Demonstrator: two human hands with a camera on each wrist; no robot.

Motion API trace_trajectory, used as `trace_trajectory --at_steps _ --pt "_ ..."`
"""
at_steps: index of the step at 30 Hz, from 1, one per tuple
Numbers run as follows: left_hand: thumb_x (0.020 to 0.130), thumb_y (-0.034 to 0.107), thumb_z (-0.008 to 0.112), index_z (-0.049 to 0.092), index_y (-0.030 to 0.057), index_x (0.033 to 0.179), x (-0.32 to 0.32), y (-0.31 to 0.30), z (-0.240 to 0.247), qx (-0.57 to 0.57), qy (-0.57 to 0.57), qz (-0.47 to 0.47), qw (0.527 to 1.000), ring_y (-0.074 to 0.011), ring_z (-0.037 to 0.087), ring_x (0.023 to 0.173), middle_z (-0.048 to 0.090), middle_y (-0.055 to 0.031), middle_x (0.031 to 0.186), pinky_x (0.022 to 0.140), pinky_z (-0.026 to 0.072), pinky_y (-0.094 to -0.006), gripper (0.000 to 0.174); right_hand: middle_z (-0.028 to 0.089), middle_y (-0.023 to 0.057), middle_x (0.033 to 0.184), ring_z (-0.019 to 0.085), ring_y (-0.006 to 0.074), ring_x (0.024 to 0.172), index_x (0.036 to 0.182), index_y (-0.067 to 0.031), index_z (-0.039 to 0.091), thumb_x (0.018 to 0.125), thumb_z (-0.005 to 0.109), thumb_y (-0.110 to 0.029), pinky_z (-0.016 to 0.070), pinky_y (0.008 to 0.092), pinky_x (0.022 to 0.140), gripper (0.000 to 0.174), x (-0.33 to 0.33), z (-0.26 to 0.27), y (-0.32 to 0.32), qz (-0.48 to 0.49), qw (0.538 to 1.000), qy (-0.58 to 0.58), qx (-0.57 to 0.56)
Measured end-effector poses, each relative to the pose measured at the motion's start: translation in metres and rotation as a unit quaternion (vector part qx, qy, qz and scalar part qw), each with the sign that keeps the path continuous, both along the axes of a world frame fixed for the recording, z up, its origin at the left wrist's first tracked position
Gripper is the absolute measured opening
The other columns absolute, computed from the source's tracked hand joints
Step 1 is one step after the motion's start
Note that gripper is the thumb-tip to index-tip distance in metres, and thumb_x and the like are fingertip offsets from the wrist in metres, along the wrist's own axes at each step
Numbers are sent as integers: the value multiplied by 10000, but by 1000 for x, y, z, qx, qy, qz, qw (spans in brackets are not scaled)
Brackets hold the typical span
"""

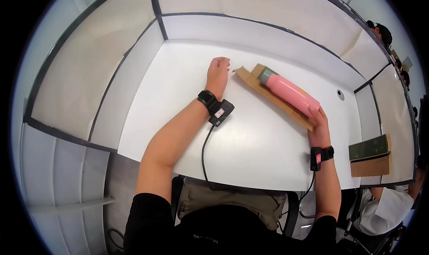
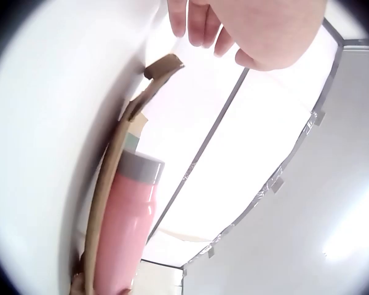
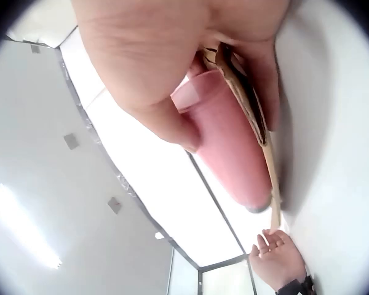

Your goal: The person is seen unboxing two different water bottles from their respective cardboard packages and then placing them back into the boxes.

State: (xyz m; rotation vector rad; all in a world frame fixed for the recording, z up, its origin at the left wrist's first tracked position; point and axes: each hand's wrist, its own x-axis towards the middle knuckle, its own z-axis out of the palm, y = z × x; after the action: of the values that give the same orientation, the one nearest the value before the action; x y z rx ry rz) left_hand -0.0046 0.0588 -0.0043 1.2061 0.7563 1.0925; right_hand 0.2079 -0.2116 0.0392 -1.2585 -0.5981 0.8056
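A pink bottle (image 1: 290, 94) with a grey cap (image 2: 140, 167) lies slantwise along an opened piece of brown cardboard (image 1: 269, 95). My right hand (image 1: 319, 127) grips both at the bottle's base end: the thumb presses on the bottle in the right wrist view, and fingers (image 3: 261, 80) lie along the cardboard's outer side. My left hand (image 1: 217, 71) is off the far end of the cardboard, fingers loosely bent and holding nothing. In the left wrist view, the cardboard's bent end flap (image 2: 166, 66) is just below those fingertips, with a gap between.
White table (image 1: 178, 134) with pale partition panels (image 1: 268, 31) around the back and sides. A green box (image 1: 368, 147) and a brown box (image 1: 371, 166) sit at the right edge. A round cable hole (image 1: 341, 95) is at the back right. A cable (image 1: 203, 152) trails from the left wrist.
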Motion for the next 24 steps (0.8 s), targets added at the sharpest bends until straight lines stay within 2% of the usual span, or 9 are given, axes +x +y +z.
trace_trajectory --at_steps 2,6,7,9,10,14,16,19,24 --pt "983 228 571 581 48 1137 3 11 -12 44 50 37 997 -122 584 944 606 -33 984 857 489 -303 237 612 79 1263 565 178 1190 1319 9 550 941 662 -261 424 317 1035 478 -1 -1 13 1 998 -54 -13" --pt "986 208 602 551 46 1189 6 -6 -6 122 161 -118 972 -113 596 770 612 -37 922 698 508 -278 264 587 102 1255 567 182 1160 1341 1 480 894 750 -263 460 336 994 585 -22 -14 37 10 974 -215 -66" --pt "966 309 633 557 29 1159 9 -11 -6 193 230 -128 945 -188 639 798 653 -97 860 753 522 -360 349 589 122 1251 573 198 1171 1342 7 475 863 794 -257 478 359 991 633 -33 -14 39 25 967 -241 -85" --pt "958 348 654 507 8 1240 13 -18 -6 188 254 -163 935 -218 654 832 677 -126 917 780 528 -364 465 600 134 1233 599 200 1137 1315 19 492 798 852 -289 501 353 960 701 -39 -28 45 29 932 -351 -83" --pt "958 356 655 476 -1 1280 14 -18 -6 177 231 -154 944 -222 657 847 680 -131 944 793 529 -363 513 639 131 1155 644 181 1014 1272 24 532 764 875 -328 528 318 890 707 -42 -25 42 33 926 -366 -87" --pt "954 383 662 346 -34 1414 13 -21 -8 165 201 -140 955 -231 664 915 682 -155 1064 836 533 -355 697 689 89 943 651 141 828 1216 23 580 735 891 -377 540 288 745 699 -52 -6 28 65 927 -332 -165" --pt "938 386 682 299 -31 1473 15 -21 -9 177 201 -147 952 -222 652 957 657 -154 1137 850 532 -347 778 713 128 939 688 187 826 1173 16 589 730 885 -392 544 317 744 671 -53 -6 20 80 922 -339 -168" --pt "968 331 679 269 16 1506 13 -24 -1 198 217 -184 938 -183 618 1041 617 -141 1179 877 515 -326 746 724 165 913 715 256 802 1154 5 593 735 860 -443 554 343 744 669 -55 -3 16 82 900 -390 -176" --pt "906 378 737 409 36 1491 12 -28 6 254 272 -166 913 -170 586 973 551 -139 1241 886 501 -327 753 703 144 775 692 296 664 1189 8 587 776 798 -523 546 362 672 705 -56 10 4 128 877 -424 -185"
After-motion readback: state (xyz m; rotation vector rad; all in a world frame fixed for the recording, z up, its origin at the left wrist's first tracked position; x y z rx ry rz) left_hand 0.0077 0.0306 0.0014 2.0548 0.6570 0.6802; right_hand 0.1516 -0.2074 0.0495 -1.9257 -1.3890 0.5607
